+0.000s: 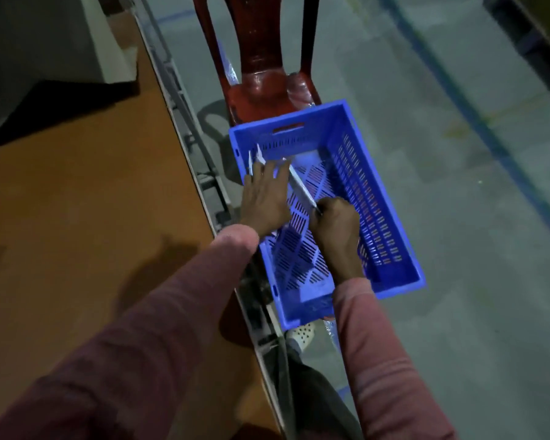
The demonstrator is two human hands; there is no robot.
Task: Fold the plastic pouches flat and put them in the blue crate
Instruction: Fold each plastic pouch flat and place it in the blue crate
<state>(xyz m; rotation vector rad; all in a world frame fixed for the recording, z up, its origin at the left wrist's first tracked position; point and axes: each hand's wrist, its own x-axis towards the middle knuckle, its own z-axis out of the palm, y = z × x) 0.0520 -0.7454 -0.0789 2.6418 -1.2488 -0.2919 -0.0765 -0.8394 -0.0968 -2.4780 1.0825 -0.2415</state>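
Placing step, I judge — my right grip (334, 225) pinches a folded pouch (300, 187) on edge inside the blue crate (283, 134), left grip (262, 198) spread flat on pouches (255, 161) at its left wall — next, release it alongside.

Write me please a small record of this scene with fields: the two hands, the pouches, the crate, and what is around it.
left hand: inside the crate, fingers straight, lying on the other pouches
right hand: inside the crate, pinches the near end of the folded pouch
folded pouch: thin, white, seen on edge, lies between the two hands
other pouches: white, at the crate's left wall
blue crate: slotted walls and floor, mostly bare
surroundings: brown table on the left, red chair behind, grey floor
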